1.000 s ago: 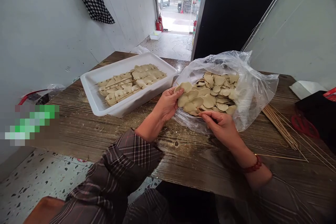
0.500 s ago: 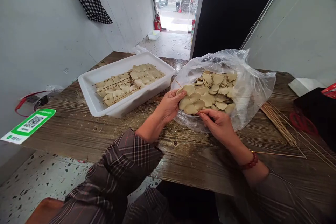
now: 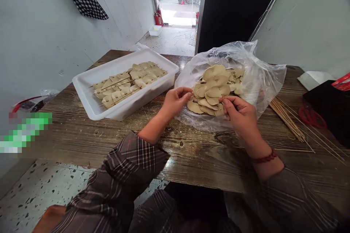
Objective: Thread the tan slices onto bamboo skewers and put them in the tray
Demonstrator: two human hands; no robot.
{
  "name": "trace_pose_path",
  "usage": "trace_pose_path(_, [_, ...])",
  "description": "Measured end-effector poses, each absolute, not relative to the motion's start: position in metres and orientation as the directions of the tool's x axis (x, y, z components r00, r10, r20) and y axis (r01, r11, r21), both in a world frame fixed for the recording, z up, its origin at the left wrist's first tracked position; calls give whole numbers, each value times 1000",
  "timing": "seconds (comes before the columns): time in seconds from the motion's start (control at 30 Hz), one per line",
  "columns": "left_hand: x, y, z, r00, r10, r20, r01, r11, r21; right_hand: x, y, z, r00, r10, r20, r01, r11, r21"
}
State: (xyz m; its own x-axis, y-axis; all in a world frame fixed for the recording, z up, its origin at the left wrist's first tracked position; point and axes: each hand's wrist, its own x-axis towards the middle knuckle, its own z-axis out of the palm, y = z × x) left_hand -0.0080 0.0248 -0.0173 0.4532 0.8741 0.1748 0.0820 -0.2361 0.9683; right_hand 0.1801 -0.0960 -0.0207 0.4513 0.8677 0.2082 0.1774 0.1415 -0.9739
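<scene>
Fingers first, and it's the right hand [image 3: 243, 116] doing the gripping: thumb and forefinger pinch the near end of a thin stick [image 3: 223, 97], and slices [image 3: 215, 73] ride along it, pointing up and away over the bag. Across from it, the left hand [image 3: 175, 103] has thumb and forefinger drawn close together, right by the edge of the pale rounds; whether anything sits between those tips, I cannot tell.

Wide now, to the wooden table [image 3: 197, 158], which carries the whole show. On the right half lies the clear plastic bag [image 3: 264, 83], mouth spread open, and on the left the white tray [image 3: 136, 106], set at a slant. And look at that tray! Filled skewers [image 3: 120, 94] lie side by side in it, several slices to each, one group up at the far end and another nearer, with bare tray floor along the side. That's a good batch done, by the look of it.

Plenty left, though: a thick heap of loose slices [image 3: 194, 107] is piled in the bag, right under the stick being held. Over to the right, a bundle of bare sticks [image 3: 288, 121] waits beside the bag, and a few single sticks [image 3: 325, 142] lie apart from it. So I'd call this one well underway, with the skewer in hand partly or fully loaded; its hidden stretches keep the count from me.
</scene>
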Motion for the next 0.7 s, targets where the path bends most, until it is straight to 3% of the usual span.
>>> trace_pose_path(0.13, [0,19,-23,563,769,302,355,-555,752,182,-93,-15,507,838,202,50,206,-977])
trace_pose_path(0.27, [1,15,-21,699,638,323,424,-733,532,185,-91,-12,508,839,194,-33,244,-969])
trace_pose_path(0.37, [-5,18,-18,783,570,251,442,-792,420,185,-90,-13,505,844,179,-44,233,-972])
trace_pose_path(0.53, [-13,28,-20,862,465,200,352,-835,423,181,-89,-17,494,853,167,-78,234,-969])
trace_pose_path(0.7, [-8,29,-27,800,527,287,343,-794,501,180,-91,-16,465,873,146,-20,175,-984])
